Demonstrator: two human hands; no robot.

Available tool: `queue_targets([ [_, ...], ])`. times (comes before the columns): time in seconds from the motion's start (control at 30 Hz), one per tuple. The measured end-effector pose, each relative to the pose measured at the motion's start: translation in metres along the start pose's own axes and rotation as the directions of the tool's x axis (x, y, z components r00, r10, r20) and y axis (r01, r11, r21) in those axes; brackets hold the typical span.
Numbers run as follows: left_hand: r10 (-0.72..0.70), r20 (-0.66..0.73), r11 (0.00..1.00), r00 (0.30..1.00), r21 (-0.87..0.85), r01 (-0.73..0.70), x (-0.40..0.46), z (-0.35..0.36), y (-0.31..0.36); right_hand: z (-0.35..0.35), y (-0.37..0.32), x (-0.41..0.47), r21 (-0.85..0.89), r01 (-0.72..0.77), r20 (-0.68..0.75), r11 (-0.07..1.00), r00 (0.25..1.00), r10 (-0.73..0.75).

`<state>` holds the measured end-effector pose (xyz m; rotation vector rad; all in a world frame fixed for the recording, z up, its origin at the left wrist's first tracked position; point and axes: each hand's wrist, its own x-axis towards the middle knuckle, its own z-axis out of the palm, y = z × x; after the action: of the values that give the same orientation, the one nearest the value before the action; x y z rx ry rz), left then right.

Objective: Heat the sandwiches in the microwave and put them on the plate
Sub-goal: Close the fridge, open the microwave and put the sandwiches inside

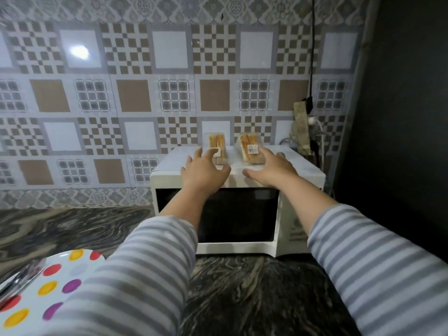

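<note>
Two packaged sandwiches in clear plastic wedges stand on top of the white microwave. The left sandwich pack is partly covered by my left hand, whose spread fingers reach over its front. My right hand lies just in front of and beside the right sandwich pack, fingers spread, thumb pointing left. Neither hand visibly grips a pack. The microwave door is closed, its window dark. A white plate with coloured dots sits at the lower left on the counter.
Metal cutlery lies on the plate's left side. A power strip with plugs and cables hangs on the tiled wall behind the microwave's right corner. A dark wall closes off the right side. The dark marbled counter stretches in front.
</note>
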<state>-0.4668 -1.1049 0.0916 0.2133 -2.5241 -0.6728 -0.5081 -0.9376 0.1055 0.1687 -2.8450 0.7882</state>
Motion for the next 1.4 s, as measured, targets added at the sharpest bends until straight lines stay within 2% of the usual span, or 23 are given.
queue_targets([
  [0.13, 0.058, 0.076, 0.998, 0.995, -0.022, -0.056, -0.090, -0.021, 0.004, -0.007, 0.013, -0.098, -0.059, -0.024, -0.003, 0.998, 1.000, 0.024],
  [0.3, 0.089, 0.354, 0.990, 0.931, -0.134, -0.044, -0.223, -0.016, -0.003, 0.003, 0.045, -0.239, -0.087, -0.176, 0.096, 0.981, 0.978, 0.184],
  [0.37, 0.102, 0.460, 0.988, 0.882, -0.149, -0.037, -0.270, -0.009, -0.003, 0.007, 0.064, -0.293, -0.095, -0.226, 0.143, 0.969, 0.961, 0.238],
  [0.47, 0.156, 0.616, 0.984, 0.772, -0.161, -0.071, -0.331, 0.002, 0.008, 0.006, 0.094, -0.362, -0.115, -0.312, 0.206, 0.943, 0.921, 0.330],
  [0.57, 0.210, 0.697, 0.975, 0.686, -0.201, -0.095, -0.382, 0.014, 0.033, -0.003, 0.126, -0.420, -0.137, -0.414, 0.245, 0.900, 0.866, 0.435],
  [0.77, 0.355, 0.735, 0.934, 0.577, -0.299, -0.194, -0.470, 0.029, 0.127, -0.050, 0.204, -0.525, -0.035, -0.558, 0.141, 0.829, 0.819, 0.557],
  [0.87, 0.402, 0.746, 0.916, 0.531, -0.337, -0.220, -0.523, 0.040, 0.184, -0.083, 0.251, -0.578, -0.071, -0.617, 0.074, 0.783, 0.780, 0.621],
  [1.1, 0.531, 0.789, 0.847, 0.309, -0.491, -0.203, -0.664, 0.066, 0.323, -0.184, 0.370, -0.719, -0.112, -0.724, -0.027, 0.681, 0.687, 0.726],
  [1.27, 0.618, 0.739, 0.786, 0.268, -0.585, -0.200, -0.766, 0.082, 0.427, -0.254, 0.448, -0.810, -0.130, -0.791, -0.095, 0.598, 0.610, 0.786],
  [1.4, 0.644, 0.738, 0.764, 0.204, -0.607, -0.216, -0.819, 0.091, 0.492, -0.299, 0.494, -0.859, -0.123, -0.839, -0.124, 0.530, 0.543, 0.830],
])
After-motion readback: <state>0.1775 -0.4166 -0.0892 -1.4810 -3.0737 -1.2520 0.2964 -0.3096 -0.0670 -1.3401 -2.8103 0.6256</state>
